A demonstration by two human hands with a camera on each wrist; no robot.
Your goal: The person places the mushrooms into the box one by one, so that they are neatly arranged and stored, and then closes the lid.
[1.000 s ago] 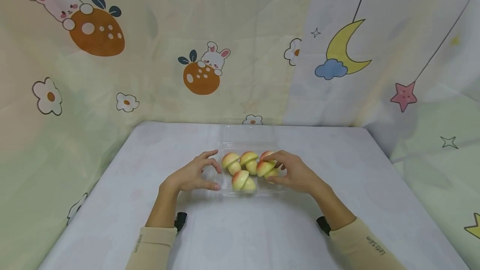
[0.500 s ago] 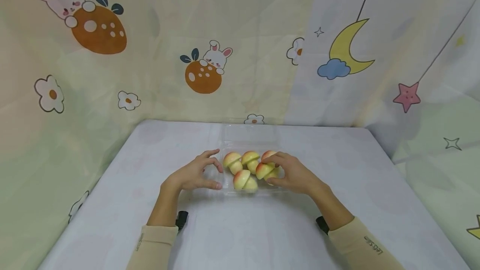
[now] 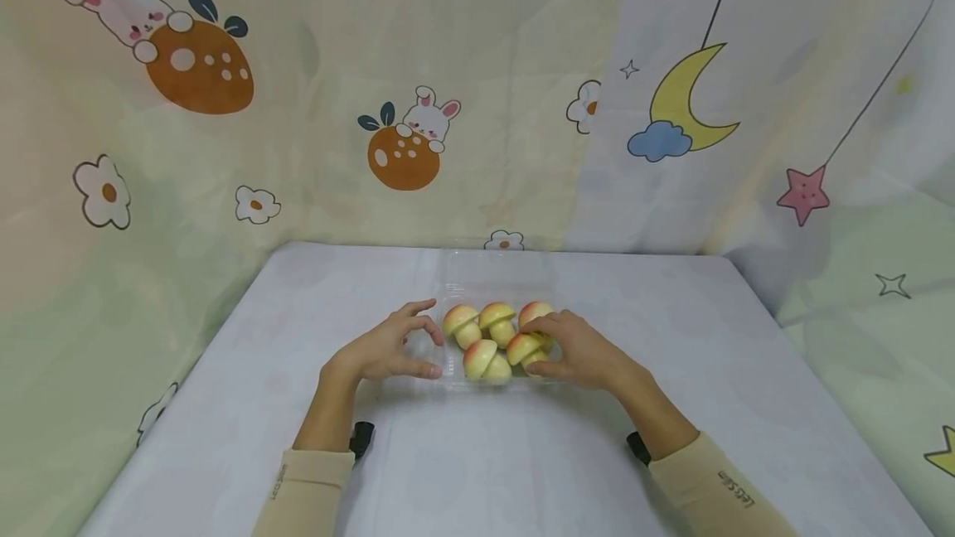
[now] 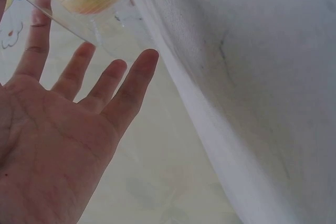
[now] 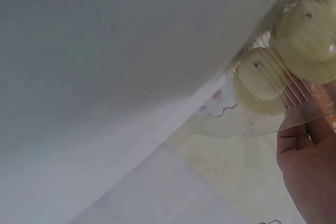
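Observation:
In the head view, a clear plastic clamshell box (image 3: 448, 381) lies with its lid raised at the back. Several yellow mushroom-shaped pieces with a red blush sit in it, among them a front-left one (image 3: 487, 361). At the right end, my right hand (image 3: 578, 350) pinches the front-right mushroom-shaped piece (image 3: 525, 347) between thumb and fingers, partly covering it. My left hand (image 3: 388, 346) is curved loosely at the box's left wall, holding none of the pieces; the left wrist view shows its fingers (image 4: 126, 90) spread by the clear wall. Pale undersides (image 5: 260, 80) show through plastic in the right wrist view.
A white cloth covers the table (image 3: 492, 462). Behind it hangs a cartoon-printed curtain (image 3: 313, 48) with rabbits, flowers and a moon. The box's clear lid (image 3: 496, 268) stands toward the table's back edge. Dark wrist devices (image 3: 362, 437) sit by both sleeves.
My right hand has shifted slightly left and toward me with the front-right piece, uncovering more of the piece behind it. My left hand stays in place. The head view sways a little.

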